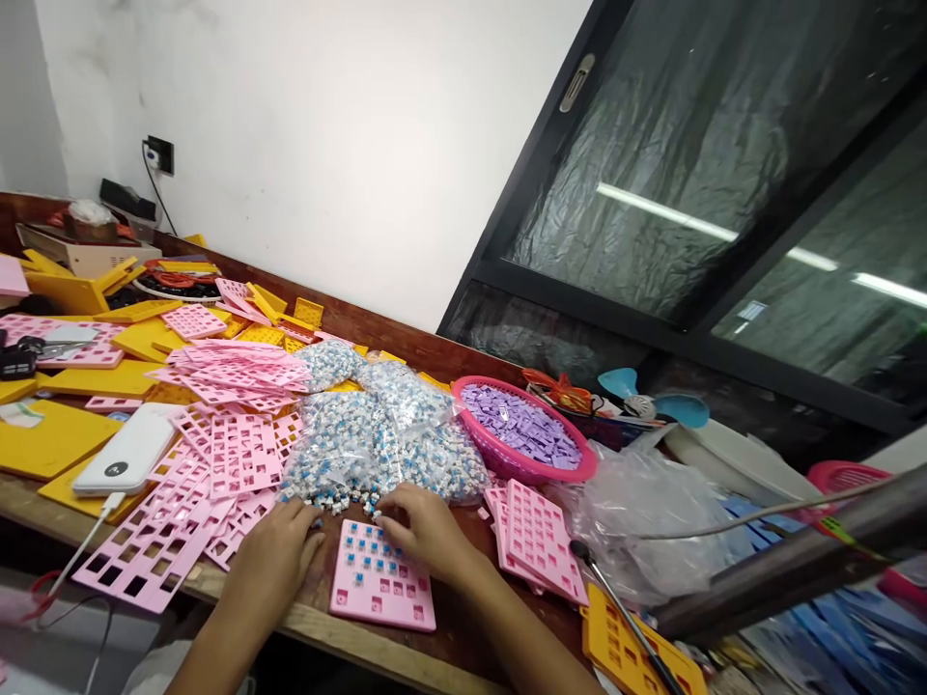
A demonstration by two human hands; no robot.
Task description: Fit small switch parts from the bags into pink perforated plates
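Note:
A pink keyboard plate (382,579) lies flat at the near edge of the wooden bench (362,645), with several blue-and-white key switches seated in its upper rows. My right hand (420,526) rests on the plate's top edge, fingers curled and pinched together at a switch. My left hand (279,550) sits just left of the plate, fingers bent down onto the bench beside the big heap of loose switches (377,439) on clear plastic. What the left fingers hold, if anything, is hidden.
Pink plates (232,454) lie piled to the left, more (540,536) to the right. A pink basket of purple keycaps (521,430) stands behind. A white power bank (126,454), yellow plates (50,439), crumpled clear bags (652,512) and a metal bar (782,565) are nearby.

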